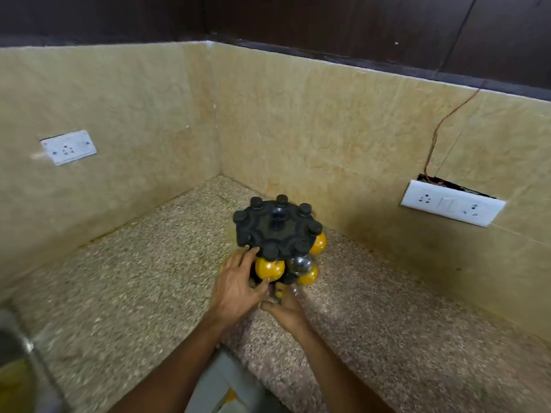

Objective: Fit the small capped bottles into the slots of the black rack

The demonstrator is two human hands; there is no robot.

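The black rack stands on the speckled counter in the corner, a round black disc with a central knob. Several black-capped bottles hang in its rim slots; a yellow-filled bottle shows at the front, a clear bottle beside it, and another yellow bottle at the right. My left hand rests against the rack's lower left side, fingers spread, touching the front yellow bottle. My right hand is below the rack, fingers curled around a small bottle at the lower tier, mostly hidden and blurred.
The granite counter meets beige tiled walls on two sides. A white socket is on the left wall and a switch plate with a loose red wire is on the right wall. A metal edge shows at bottom left.
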